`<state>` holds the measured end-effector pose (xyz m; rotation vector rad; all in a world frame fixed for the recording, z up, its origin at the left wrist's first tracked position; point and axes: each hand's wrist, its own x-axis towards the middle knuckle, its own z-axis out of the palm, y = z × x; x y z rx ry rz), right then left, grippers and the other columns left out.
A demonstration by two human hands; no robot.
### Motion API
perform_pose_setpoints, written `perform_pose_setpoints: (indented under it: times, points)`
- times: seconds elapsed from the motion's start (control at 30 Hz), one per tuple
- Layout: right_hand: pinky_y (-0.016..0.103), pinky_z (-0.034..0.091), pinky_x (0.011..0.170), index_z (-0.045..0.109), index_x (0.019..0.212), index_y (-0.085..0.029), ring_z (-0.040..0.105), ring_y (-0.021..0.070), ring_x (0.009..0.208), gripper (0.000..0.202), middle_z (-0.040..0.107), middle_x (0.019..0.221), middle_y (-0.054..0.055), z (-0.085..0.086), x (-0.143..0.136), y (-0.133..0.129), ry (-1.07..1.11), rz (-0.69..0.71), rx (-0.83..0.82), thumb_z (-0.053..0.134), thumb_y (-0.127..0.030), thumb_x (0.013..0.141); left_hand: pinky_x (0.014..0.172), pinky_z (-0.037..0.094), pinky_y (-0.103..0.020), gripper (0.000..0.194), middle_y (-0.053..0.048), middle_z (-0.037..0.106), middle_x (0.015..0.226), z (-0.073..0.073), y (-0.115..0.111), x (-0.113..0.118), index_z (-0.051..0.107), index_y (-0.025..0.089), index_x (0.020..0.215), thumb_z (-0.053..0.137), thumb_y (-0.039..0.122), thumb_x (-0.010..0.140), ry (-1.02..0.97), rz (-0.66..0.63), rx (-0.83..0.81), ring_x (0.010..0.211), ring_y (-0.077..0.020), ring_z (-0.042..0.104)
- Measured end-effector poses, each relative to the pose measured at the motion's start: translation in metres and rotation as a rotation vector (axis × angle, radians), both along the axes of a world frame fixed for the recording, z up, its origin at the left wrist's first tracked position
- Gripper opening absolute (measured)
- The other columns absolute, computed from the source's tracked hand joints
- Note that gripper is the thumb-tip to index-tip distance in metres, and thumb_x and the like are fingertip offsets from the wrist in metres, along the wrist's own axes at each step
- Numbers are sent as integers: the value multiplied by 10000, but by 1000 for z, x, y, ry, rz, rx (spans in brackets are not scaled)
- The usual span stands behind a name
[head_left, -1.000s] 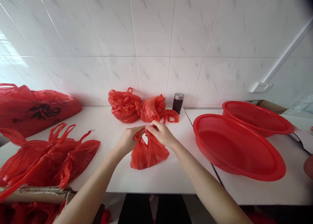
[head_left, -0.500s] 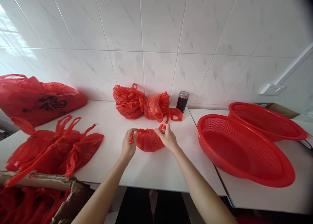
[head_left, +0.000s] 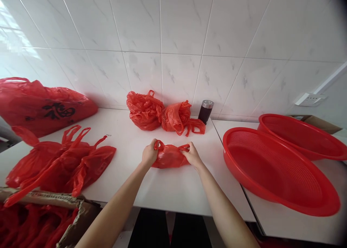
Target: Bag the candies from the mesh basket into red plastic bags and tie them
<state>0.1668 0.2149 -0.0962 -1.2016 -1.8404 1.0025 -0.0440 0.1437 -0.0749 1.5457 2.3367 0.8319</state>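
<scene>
A red plastic bag (head_left: 171, 157) lies on the white table (head_left: 121, 179) in front of me, its body low and rounded; whatever is inside does not show. My left hand (head_left: 150, 153) is closed on the bag's left handle, which loops up beside the thumb. On the other side my right hand (head_left: 192, 154) grips the right handle, drawn out towards the fingers. Just behind stand two crumpled red bags, a bigger bundle (head_left: 145, 110) on the left and a smaller bundle (head_left: 176, 116) on the right.
A dark cup with a silver lid (head_left: 206, 110) stands by the wall. Two red plastic baskets, a near one (head_left: 271, 168) and a far one (head_left: 303, 136), fill the right. Knotted red bags (head_left: 59, 161) and a large printed bag (head_left: 40, 107) lie left, above a cardboard box (head_left: 76, 219).
Both hands have moved slightly right in view and now sit lower on the handles. The bag's top is flatter and its handles are spread outward. The view has shifted a little.
</scene>
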Motion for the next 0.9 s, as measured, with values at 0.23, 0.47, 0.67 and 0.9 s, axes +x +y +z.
perform_pose_setpoints:
  times: [0.23, 0.47, 0.67, 0.9]
  points:
    - [304, 349, 685, 393, 959, -236, 585, 205, 705, 167, 647, 809, 16, -23, -6, 11, -299, -86, 173, 478, -225, 816, 617, 374, -305, 278, -77, 687, 788, -7, 21, -1, 587, 267, 1010, 417, 167, 815, 159, 35, -181, 701, -245, 631]
    - [301, 310, 708, 388, 965, -209, 576, 205, 728, 107, 639, 828, 42, -35, -10, 15, -463, -113, 307, 429, -206, 867, 630, 377, -311, 334, -99, 703, 863, -18, 27, 0, 554, 244, 1090, 366, 129, 840, 250, 25, -218, 736, -250, 648]
    - [289, 307, 695, 386, 959, -210, 581, 202, 732, 106, 629, 818, 32, -37, -11, 14, -529, -129, 364, 445, -192, 874, 624, 372, -306, 334, -95, 700, 906, -24, 27, 0, 537, 245, 1101, 347, 113, 860, 286, 17, -215, 745, -245, 651]
    - [293, 314, 700, 382, 958, -209, 582, 203, 730, 161, 624, 814, 33, -36, -11, 12, -569, -139, 376, 472, -143, 842, 636, 374, -301, 304, -95, 693, 931, -23, 23, 3, 541, 244, 1073, 353, 113, 874, 293, 6, -201, 778, -237, 651]
